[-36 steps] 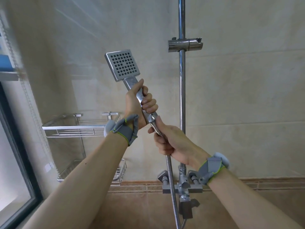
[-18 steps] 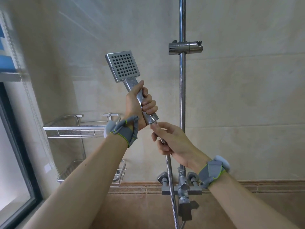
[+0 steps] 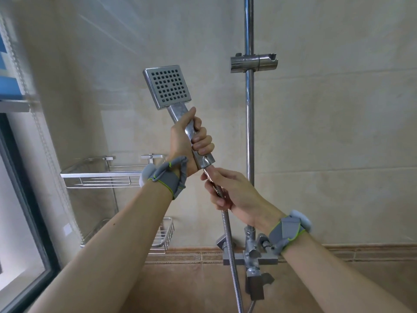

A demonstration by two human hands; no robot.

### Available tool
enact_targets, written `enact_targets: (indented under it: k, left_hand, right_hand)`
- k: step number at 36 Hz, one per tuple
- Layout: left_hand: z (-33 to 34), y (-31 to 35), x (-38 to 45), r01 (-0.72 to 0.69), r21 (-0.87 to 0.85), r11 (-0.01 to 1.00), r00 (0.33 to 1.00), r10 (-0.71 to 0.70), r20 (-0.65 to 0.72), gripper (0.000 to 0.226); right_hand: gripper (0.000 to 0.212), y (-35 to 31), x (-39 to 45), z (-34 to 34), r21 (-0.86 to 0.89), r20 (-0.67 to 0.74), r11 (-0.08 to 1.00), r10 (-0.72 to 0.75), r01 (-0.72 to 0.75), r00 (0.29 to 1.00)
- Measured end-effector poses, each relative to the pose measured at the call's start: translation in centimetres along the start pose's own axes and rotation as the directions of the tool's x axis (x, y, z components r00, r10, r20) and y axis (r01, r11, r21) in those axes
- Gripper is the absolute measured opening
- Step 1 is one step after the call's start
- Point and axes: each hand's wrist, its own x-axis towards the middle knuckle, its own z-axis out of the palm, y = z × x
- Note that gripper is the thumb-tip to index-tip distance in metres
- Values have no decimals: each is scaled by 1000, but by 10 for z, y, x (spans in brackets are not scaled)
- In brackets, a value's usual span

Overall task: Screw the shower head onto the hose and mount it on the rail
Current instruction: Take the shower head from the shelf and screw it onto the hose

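A chrome shower head [image 3: 167,86] with a square perforated face points toward me, tilted up and to the left. My left hand [image 3: 189,141] is wrapped around its handle. Just below, my right hand [image 3: 228,188] pinches the end fitting of the ribbed metal hose [image 3: 232,256] right at the handle's lower end. The hose hangs down from my right hand. The vertical chrome rail [image 3: 249,132] stands to the right, and its empty holder bracket [image 3: 253,62] sits above hand level.
A chrome mixer valve [image 3: 250,256] is fixed at the foot of the rail. Two wire shelves [image 3: 101,175] are mounted in the left corner. A dark-framed window [image 3: 20,222] runs along the left edge. Beige tiled wall lies behind everything.
My right hand's fingers have shifted up along the hose end, to the joint below the handle. The shower head and my left hand have barely moved.
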Motion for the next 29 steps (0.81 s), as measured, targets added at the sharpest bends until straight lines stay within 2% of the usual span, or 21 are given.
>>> enact_targets:
  k: [4, 10, 16, 22, 29]
  left_hand:
    - [1, 0, -1, 7, -1, 1000, 1000, -7, 12, 44]
    - [-3, -4, 1, 2, -1, 1000, 1000, -2, -12, 43]
    - [-6, -4, 3, 18, -7, 1000, 1000, -18, 20, 44]
    - [-7, -6, 4, 16, 7, 1000, 1000, -16, 11, 43]
    - [-2, -7, 3, 31, 22, 999, 999, -31, 18, 44]
  right_hand:
    - [41, -3, -3, -3, 47, 71, 997, 64, -67, 995]
    - [40, -1, -1, 1, -32, -81, 999, -46, 44, 996]
    - [40, -1, -1, -2, 30, 7, 999, 16, -17, 1000]
    - [30, 3, 2, -1, -55, -71, 998, -41, 37, 997]
    - [33, -1, 0, -8, 51, 99, 996, 62, -68, 993]
